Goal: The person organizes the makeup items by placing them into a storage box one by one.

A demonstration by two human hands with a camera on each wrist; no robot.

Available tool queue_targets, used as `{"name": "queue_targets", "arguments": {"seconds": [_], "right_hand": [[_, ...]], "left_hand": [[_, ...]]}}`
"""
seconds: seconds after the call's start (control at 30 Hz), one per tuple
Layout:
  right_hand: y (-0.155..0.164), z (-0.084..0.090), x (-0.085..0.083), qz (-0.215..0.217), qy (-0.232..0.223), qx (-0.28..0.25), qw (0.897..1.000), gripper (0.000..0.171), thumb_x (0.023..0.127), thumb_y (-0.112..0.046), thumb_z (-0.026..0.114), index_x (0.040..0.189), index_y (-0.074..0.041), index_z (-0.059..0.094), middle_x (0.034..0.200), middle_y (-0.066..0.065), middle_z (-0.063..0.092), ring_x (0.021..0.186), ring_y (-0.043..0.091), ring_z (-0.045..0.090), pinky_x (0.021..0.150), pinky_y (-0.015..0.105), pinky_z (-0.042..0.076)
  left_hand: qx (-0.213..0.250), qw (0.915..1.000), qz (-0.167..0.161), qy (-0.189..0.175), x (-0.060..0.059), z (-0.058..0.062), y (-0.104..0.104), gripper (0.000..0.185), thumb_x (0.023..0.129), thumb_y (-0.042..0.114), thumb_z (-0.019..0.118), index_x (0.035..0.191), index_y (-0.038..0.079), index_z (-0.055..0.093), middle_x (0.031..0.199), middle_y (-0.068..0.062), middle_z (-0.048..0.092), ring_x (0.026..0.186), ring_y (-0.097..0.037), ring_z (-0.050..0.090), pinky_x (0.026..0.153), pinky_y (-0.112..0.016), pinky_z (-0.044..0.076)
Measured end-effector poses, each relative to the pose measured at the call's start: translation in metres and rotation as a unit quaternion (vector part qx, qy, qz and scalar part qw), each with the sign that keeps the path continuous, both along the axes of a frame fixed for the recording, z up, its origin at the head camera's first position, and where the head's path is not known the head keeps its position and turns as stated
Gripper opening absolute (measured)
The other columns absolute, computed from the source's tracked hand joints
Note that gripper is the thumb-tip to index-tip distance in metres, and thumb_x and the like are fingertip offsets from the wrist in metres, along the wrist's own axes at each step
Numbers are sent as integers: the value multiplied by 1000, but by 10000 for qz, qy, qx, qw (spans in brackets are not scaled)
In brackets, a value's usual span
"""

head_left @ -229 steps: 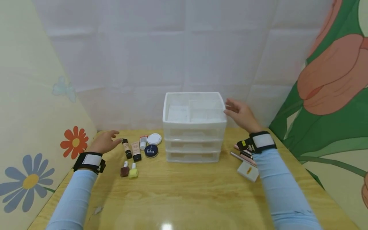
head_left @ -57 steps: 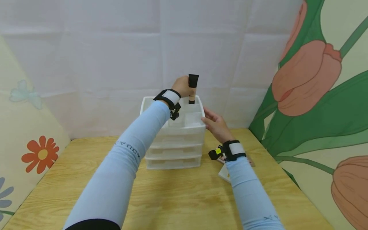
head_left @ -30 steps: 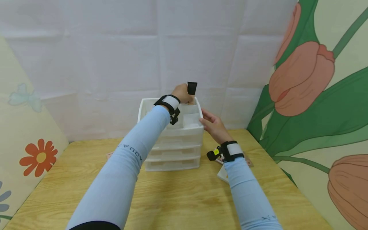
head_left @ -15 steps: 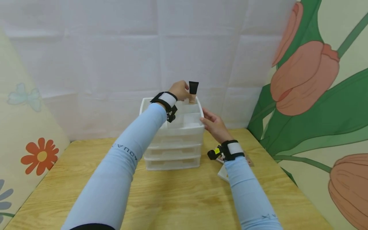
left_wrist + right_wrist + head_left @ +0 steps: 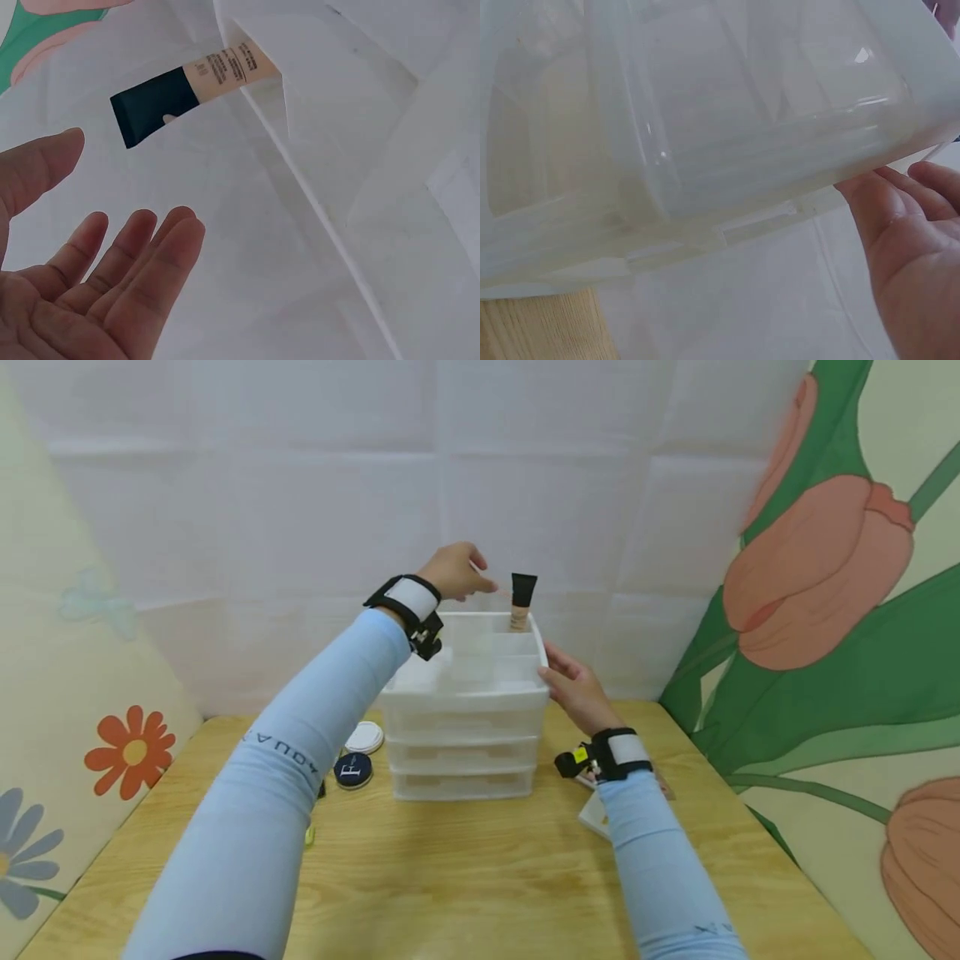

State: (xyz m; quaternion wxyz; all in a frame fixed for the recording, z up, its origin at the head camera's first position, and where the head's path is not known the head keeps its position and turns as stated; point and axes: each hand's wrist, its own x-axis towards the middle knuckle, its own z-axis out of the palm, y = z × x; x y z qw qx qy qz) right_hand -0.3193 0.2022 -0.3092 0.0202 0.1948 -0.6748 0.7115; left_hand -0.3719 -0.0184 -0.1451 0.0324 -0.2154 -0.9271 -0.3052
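A beige cosmetic tube (image 5: 519, 617) with a black end stands in the back right compartment of the white drawer unit's (image 5: 465, 703) open top. Its black end points up above the rim. My left hand (image 5: 455, 572) hovers over the back of the unit, left of the tube and apart from it. In the left wrist view, its fingers (image 5: 161, 274) are spread, with nothing between them and the thumb. My right hand (image 5: 581, 693) rests against the unit's right side, thumb near the front corner. The right wrist view has this hand (image 5: 922, 255) touching the clear plastic edge.
Left of the unit lie a white round compact (image 5: 365, 737) and a dark blue round case (image 5: 353, 770). My left sleeve covers most of the items there; a yellow bit (image 5: 310, 836) shows beside it. A white box (image 5: 595, 815) lies partly under my right wrist.
My left hand carried the cosmetic tube from the left of the table into the unit's top, let it go and drew back left. My right hand came to the unit's side and stayed.
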Motion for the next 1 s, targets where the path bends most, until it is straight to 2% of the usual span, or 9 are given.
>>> {"name": "queue_targets", "arguments": {"seconds": [0.2,0.33,0.47,0.6,0.77,0.9,1.0], "right_hand": [[10,2,-1,-24,35,43,10000,56,89,-20,53,138,-12,28,140,9,29,119,24,37,86,28,43],[15,3,-1,-98,10,79,9999,54,89,-18,51,138,-12,28,140,10,29,119,25,38,84,27,44],[18,4,0,-132,10,106,9999,52,91,-17,49,138,-14,29,140,9,29,119,25,38,84,27,44],[22,4,2,-28,87,56,9999,52,91,-15,49,138,-11,28,140,10,28,119,25,38,85,28,44],[24,4,3,10,133,38,9999,54,90,-16,50,138,-9,27,140,12,27,118,25,39,84,27,44],[24,7,3,14,146,43,9999,54,90,-16,49,139,-9,26,140,12,27,119,25,38,84,27,44],[23,8,4,22,111,82,9999,53,91,-17,49,139,-10,27,140,10,28,119,24,37,85,27,43]], "left_hand": [[-29,9999,-71,76,11,8,-28,46,80,30,64,114,5,46,106,-9,55,80,-22,56,68,-29,49],[-117,9998,-75,133,18,7,-51,45,81,30,63,113,4,46,108,-11,53,82,-21,55,69,-29,49],[-314,9989,23,361,28,1,-75,44,81,30,63,113,4,46,108,-11,52,91,-23,52,75,-34,46],[-473,9967,108,647,38,-13,-96,43,81,29,63,111,2,48,108,-15,53,98,-27,49,81,-39,42],[-365,9959,245,796,46,-34,-123,41,81,28,62,109,1,49,106,-17,54,95,-29,50,79,-42,43],[-322,9956,359,802,49,-53,-141,41,81,30,62,108,1,50,104,-17,55,92,-29,51,76,-43,43],[-377,9959,455,692,48,-72,-153,43,80,32,62,108,1,51,105,-18,56,92,-30,52,75,-43,44]]}}
